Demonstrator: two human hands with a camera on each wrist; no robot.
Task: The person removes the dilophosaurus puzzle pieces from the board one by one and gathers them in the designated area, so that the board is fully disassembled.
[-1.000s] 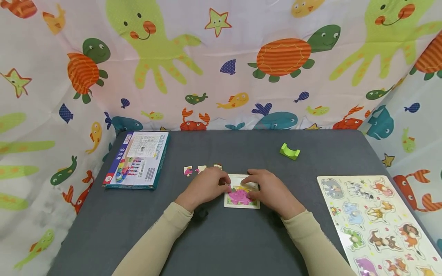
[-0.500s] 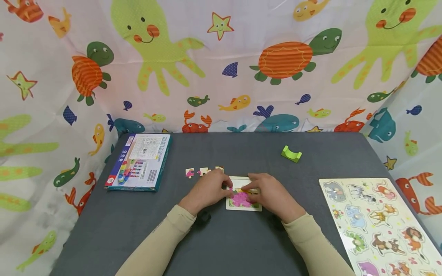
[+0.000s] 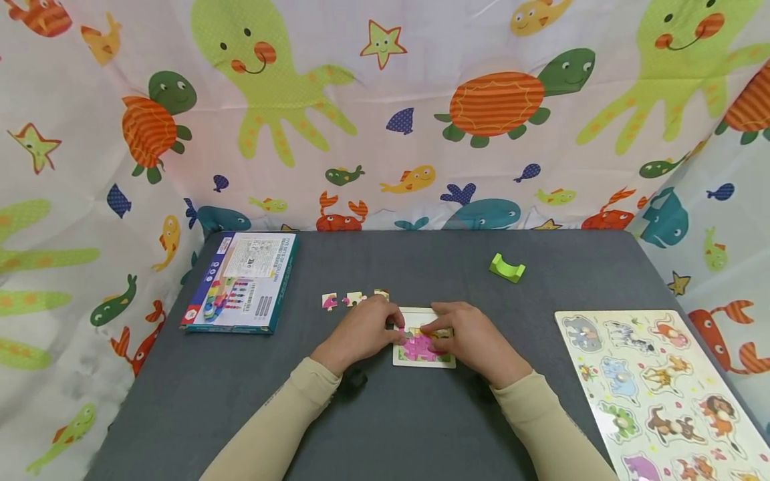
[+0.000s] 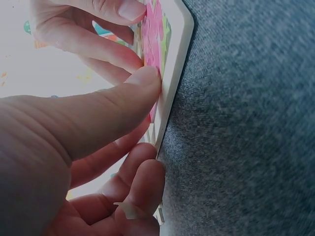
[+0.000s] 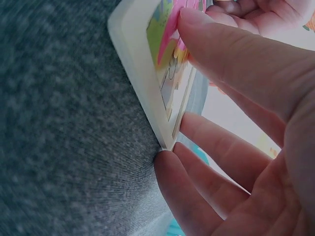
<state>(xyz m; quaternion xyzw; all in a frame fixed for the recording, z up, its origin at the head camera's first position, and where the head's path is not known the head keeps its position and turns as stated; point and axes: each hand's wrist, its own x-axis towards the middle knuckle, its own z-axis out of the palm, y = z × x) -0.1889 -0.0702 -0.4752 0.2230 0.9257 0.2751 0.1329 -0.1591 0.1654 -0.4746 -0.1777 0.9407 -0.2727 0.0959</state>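
Observation:
A small jigsaw puzzle (image 3: 419, 349) with a pink picture lies in a pale tray (image 3: 423, 365) at the table's middle. My left hand (image 3: 363, 329) is at the tray's left side, thumb and index finger pinching what looks like a pink puzzle piece, largely covered by the fingers. In the left wrist view, its thumb (image 4: 142, 78) lies over the picture's edge. From the other side my right hand (image 3: 472, 337) touches the puzzle. The right wrist view has its thumb (image 5: 197, 22) on the pink part and other fingers along the tray rim (image 5: 130, 59).
Loose puzzle pieces (image 3: 353, 298) lie beyond my left hand. A flat box (image 3: 249, 280) is at the back left, a green curved block (image 3: 507, 268) at the back right. An animal peg puzzle board (image 3: 656, 374) lies at right. A printed curtain (image 3: 367, 133) surrounds the table.
The head view has shifted slightly. My right index finger has come a little lower over the tray's picture; the left hand keeps its place at the left side.

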